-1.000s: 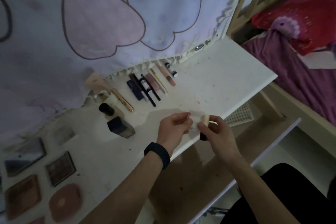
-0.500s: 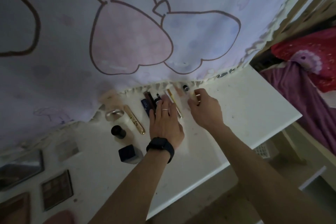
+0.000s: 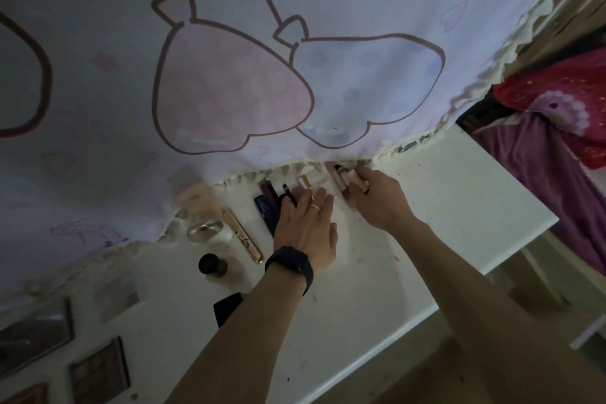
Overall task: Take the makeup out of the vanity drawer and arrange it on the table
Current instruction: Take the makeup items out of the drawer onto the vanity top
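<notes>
Right hand (image 3: 380, 198) pinching a small cream tube (image 3: 355, 179) at the right end of the makeup row by the curtain (image 3: 295, 75), left hand (image 3: 306, 229) flat and open; probably light, stiff, slippery, best gripped mid-barrel.

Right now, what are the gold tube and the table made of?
The gold tube looks like shiny metal or metal-coated plastic: it glints along its length, so I can't say which. The table looks like white-painted or laminated board, matte, with a straight flat edge and small stains on top.
</notes>
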Demonstrator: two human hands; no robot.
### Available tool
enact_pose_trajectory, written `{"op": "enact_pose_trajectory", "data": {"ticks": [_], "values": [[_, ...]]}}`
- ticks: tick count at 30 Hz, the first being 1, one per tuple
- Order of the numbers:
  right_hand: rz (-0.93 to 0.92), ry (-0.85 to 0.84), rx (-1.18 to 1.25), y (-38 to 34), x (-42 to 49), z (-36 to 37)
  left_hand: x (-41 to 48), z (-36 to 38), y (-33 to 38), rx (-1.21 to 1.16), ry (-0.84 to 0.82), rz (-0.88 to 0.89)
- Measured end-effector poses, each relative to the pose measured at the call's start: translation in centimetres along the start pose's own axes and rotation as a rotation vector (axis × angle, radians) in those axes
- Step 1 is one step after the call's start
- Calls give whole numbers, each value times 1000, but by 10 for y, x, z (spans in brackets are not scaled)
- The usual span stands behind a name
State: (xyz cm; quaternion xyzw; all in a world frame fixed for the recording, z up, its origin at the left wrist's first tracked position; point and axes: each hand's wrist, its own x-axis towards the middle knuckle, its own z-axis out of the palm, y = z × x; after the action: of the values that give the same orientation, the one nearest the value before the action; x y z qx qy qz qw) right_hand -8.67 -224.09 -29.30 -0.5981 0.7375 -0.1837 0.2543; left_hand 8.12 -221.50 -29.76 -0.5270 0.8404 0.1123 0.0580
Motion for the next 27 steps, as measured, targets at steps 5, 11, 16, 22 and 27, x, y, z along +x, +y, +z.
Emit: {"op": "enact_pose_trajectory", "data": {"ticks": [5,11,16,22,27], "values": [[12,-18,22,-2,1,1,-1,-2,5,3,-32,-13],[37,15,32,0,3,-3,0,-9,10,39,20,-71],[64,39,-24,-12,4,0,0,-13,9,101,-24,-79],[-37,71,-54,-12,-17,11,-5,-13,8,103,-46,-80],[-75,123,24,-8,-32,12,-5,-10,9,92,-38,-86]]}}
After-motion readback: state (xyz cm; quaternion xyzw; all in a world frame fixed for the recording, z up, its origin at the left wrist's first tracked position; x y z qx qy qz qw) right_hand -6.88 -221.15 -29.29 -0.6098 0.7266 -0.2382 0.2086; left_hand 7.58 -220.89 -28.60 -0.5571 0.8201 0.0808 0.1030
